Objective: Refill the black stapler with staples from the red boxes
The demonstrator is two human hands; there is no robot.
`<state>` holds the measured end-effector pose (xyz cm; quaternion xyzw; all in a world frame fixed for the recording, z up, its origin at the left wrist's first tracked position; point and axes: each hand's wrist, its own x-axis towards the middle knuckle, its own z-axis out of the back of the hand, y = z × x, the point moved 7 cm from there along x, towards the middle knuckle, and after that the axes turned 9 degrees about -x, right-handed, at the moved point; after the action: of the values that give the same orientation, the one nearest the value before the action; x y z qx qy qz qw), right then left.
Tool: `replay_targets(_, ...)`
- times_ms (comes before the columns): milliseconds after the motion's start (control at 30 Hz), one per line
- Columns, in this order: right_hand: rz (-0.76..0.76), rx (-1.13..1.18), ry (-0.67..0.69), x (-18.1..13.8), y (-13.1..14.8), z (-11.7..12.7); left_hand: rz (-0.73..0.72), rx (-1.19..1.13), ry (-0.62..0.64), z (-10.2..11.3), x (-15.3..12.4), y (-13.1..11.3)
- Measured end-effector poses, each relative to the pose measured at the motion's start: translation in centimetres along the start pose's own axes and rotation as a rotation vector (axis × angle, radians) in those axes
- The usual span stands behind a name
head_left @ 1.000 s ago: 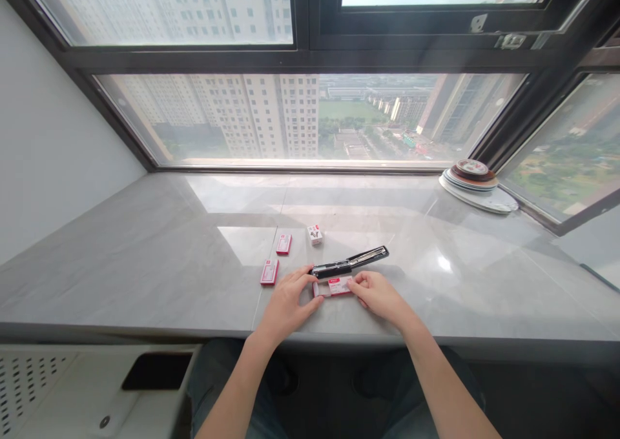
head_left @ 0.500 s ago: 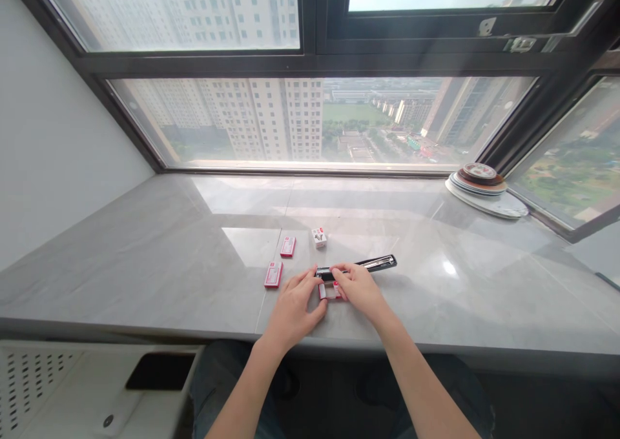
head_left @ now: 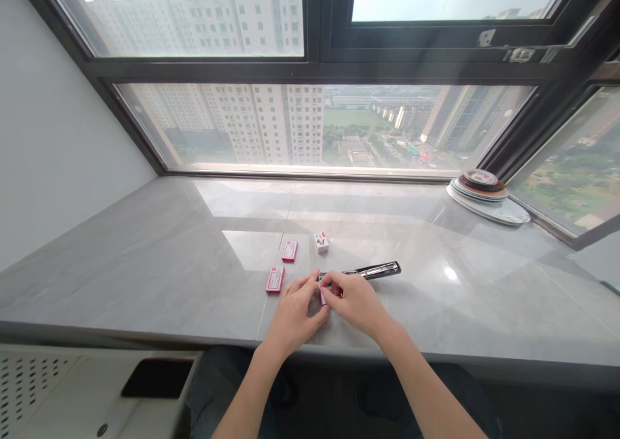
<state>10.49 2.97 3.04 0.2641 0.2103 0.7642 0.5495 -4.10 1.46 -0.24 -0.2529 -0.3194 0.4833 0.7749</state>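
The left hand (head_left: pixel 294 310) holds a box (head_left: pixel 323 297) by its left end, on the counter (head_left: pixel 450 316) beside an opened stapler (head_left: pixel 382 270). The right hand (head_left: pixel 356 302) curls over the box; whether it grips anything, I cannot tell from here.

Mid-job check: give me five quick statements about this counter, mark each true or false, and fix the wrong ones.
1. Two red-and-white boxes lie left of the small white box. True.
2. The stapler is folded shut. False: it lies opened out.
3. A stack of plates stands toward the right of the counter. True.
4. The right hand grips a plate. False: its fingertips are at a third box.
5. The small white box sits on the stapler. False: it rests on the counter.
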Motion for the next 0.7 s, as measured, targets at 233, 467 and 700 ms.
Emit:
replay_targets(233,-0.035,-0.103,0.072,-2.7,-2.1,-0.2,-0.012,-0.003,-0.003,0.0,0.0,0.1)
replay_targets(467,-0.343,-0.126,-0.069,-5.4,-7.7,2.0,0.048,0.059,-0.156,1.1,-0.3,-0.2)
replay_targets(700,-0.271,-0.068,-0.030,-4.9,-6.5,0.5,0.047,0.183,-0.145,-1.1,0.4,-1.6)
